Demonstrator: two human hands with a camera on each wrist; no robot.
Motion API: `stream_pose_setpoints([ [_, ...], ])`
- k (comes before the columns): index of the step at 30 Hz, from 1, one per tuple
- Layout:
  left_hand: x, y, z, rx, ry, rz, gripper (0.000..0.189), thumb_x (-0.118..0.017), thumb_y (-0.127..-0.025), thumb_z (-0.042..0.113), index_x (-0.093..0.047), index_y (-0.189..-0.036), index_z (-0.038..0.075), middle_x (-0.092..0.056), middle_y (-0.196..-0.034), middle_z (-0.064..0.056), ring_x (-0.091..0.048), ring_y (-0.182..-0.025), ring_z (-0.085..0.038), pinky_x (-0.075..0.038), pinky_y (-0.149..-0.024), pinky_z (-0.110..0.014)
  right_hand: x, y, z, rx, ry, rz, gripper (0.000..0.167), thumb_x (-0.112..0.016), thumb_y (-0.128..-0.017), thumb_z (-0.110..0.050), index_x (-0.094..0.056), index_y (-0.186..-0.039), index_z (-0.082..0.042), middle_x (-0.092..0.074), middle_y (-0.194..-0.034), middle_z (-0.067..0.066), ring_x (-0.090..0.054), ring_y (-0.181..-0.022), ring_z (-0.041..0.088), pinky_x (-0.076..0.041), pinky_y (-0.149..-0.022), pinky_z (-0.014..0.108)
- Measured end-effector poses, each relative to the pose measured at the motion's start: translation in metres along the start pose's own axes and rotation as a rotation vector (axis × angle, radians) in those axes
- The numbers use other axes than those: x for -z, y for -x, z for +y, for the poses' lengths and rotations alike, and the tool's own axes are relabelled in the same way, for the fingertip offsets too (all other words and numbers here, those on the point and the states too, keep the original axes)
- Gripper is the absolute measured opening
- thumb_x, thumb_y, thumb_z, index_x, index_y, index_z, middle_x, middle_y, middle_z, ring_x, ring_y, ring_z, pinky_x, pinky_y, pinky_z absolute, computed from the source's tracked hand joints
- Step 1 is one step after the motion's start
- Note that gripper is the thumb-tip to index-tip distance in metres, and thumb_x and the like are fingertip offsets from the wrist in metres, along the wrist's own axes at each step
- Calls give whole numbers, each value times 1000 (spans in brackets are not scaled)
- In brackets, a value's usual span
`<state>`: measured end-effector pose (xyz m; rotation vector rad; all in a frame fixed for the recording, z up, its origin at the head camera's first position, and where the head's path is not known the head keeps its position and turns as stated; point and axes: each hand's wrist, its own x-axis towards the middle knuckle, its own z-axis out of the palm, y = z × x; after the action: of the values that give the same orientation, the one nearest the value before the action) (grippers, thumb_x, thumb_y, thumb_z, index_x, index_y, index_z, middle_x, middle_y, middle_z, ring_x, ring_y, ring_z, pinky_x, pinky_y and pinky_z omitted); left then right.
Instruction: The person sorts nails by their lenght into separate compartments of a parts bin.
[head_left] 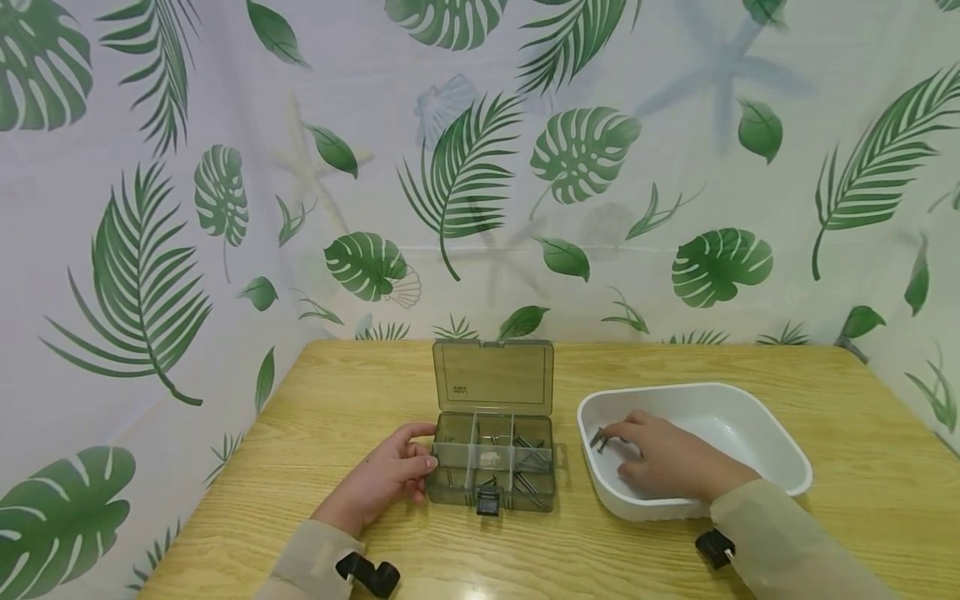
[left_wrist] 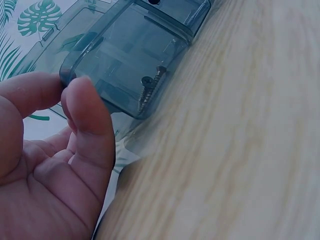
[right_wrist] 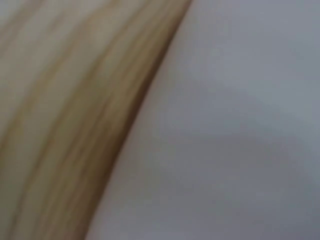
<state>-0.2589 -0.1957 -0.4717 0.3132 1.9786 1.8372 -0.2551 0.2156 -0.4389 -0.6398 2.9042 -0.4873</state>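
Note:
A smoky translucent compartment box [head_left: 491, 498] stands on the table with its lid [head_left: 493, 379] raised. Screws [head_left: 531, 487] lie in several of its compartments; a few show through the wall in the left wrist view [left_wrist: 150, 89]. My left hand [head_left: 393, 464] grips the box's left side, thumb and index finger at its corner in the left wrist view. To the right, my right hand [head_left: 667, 454] reaches into a white basin [head_left: 750, 417]. Its fingertips touch screws [head_left: 597, 437] at the basin's left side, with the thumb apart from them. The palm side is hidden.
The wooden table [head_left: 375, 375] carries the box and the basin side by side, a narrow gap between them. Behind and at the sides hangs a leaf-patterned cloth [head_left: 480, 292]. In the right wrist view, the basin's blurred outer wall [right_wrist: 225, 125] fills much of the picture.

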Motion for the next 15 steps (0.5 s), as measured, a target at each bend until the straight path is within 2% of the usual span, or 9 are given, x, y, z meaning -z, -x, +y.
stream_pose_setpoints([
  [6, 0, 0, -1, 4, 14, -2, 60, -60, -102, 12, -31, -154, 5, -55, -96, -8, -51, -69, -16, -53, -61, -30, -2, -2, 6, 5, 4, -20, 31, -78, -86, -19, -70, -116, -19, -56, -111, 2, -57, -100, 21, -50, -91, 48],
  [10, 0, 0, -1, 6, 13, -2, 60, -61, -102, 12, -32, -154, 5, -55, -96, -8, -51, -69, -17, -53, -61, -30, -1, 0, 6, 6, -22, -33, 15, -77, -88, -19, -66, -97, -23, -51, -100, -1, -52, -85, 15, -48, -78, 40],
  [15, 0, 0, -1, 4, 16, 0, 60, -61, -102, 12, -32, -154, 5, -55, -96, -8, -51, -69, -16, -53, -61, -31, 2, 2, 4, -11, -14, -65, 19, -75, -91, -21, -61, -80, -25, -48, -86, -3, -46, -72, 13, -42, -66, 32],
])
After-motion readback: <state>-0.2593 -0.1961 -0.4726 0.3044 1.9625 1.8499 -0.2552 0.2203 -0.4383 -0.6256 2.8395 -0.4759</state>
